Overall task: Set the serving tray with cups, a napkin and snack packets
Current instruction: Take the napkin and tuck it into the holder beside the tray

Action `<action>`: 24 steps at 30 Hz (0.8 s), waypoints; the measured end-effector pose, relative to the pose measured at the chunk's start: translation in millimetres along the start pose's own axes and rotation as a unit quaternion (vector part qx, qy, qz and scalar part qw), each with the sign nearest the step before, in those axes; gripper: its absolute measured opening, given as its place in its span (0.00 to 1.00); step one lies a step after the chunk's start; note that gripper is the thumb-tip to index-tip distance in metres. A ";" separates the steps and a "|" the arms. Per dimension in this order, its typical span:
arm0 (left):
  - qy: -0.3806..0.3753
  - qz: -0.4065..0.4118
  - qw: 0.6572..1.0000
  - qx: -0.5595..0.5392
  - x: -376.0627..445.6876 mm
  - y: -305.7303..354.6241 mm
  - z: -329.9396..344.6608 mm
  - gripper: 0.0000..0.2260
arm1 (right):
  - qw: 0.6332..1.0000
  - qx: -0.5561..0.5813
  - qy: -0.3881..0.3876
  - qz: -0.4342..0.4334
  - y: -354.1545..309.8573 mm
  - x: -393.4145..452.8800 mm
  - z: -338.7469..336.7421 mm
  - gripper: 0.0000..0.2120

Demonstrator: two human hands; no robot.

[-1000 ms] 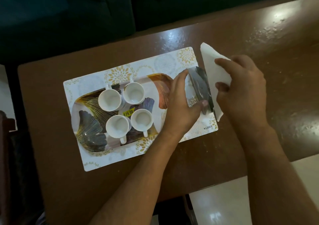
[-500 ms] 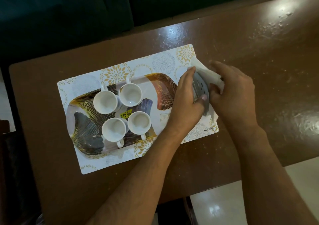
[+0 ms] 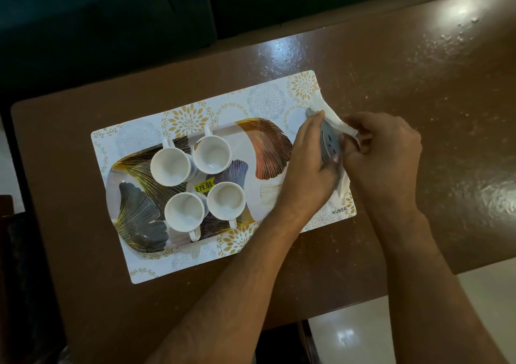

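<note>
Both forearms reach forward, left hand [image 3: 308, 162] curled in a grip, right hand [image 3: 384, 154] clenched close beside it

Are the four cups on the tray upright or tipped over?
Upright. All four white cups show round open mouths facing up on the tray; they look empty.

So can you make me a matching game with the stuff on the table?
Things:
1. white cups
2. yellow price sticker
3. white napkin
4. placemat

Places:
A. pinched in the right hand
B. under the tray
C. standing on the tray, four together
D. between the cups

Pairs: 1-C, 2-D, 3-A, 4-B
</note>
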State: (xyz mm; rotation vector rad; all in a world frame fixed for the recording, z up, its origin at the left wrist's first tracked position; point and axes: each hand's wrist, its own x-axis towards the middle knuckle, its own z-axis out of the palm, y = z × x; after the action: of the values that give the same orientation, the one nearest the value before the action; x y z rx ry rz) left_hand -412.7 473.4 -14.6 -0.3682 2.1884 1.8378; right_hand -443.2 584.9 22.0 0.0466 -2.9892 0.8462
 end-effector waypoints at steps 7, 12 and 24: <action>0.002 -0.003 1.000 0.004 -0.1 -0.6 2.4 0.31 | 1.000 0.017 0.011 0.016 -2.7 -1.9 -0.1 0.13; 0.018 0.001 1.000 0.013 -2.5 4.8 -2.2 0.30 | 1.000 0.008 0.011 0.021 -8.2 -2.7 -1.0 0.12; 0.088 0.042 0.992 0.073 -24.2 10.2 -57.5 0.25 | 0.994 -0.077 0.038 -0.064 -55.7 -16.6 12.8 0.19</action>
State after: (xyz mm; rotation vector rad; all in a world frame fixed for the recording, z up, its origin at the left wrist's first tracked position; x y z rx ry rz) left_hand -395.7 419.1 13.0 -0.4282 2.4766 1.7310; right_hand -424.8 531.1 39.5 0.1950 -2.9314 0.5902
